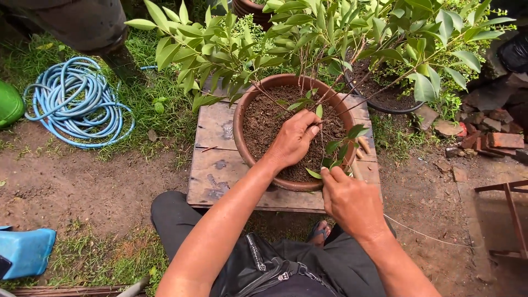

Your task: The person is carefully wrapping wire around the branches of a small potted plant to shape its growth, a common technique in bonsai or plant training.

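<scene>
A brown clay pot (240, 132) full of dark soil stands on a weathered wooden board (217, 165). A leafy green plant (236, 49) grows from the pot with thin stems (275, 102) leaning over the soil. My left hand (292, 140) rests on the soil, fingers curled around the base of a stem. At the pot's near rim, my right hand (349, 201) pinches a small leafy twig (338, 154).
A coiled blue hose (77, 102) lies on the grass at left, with a green object (10, 104) beside it. A black pot (385, 102) stands behind right. Broken bricks (492, 137), a rusty metal frame (511, 220) and a blue container (25, 250) surround me.
</scene>
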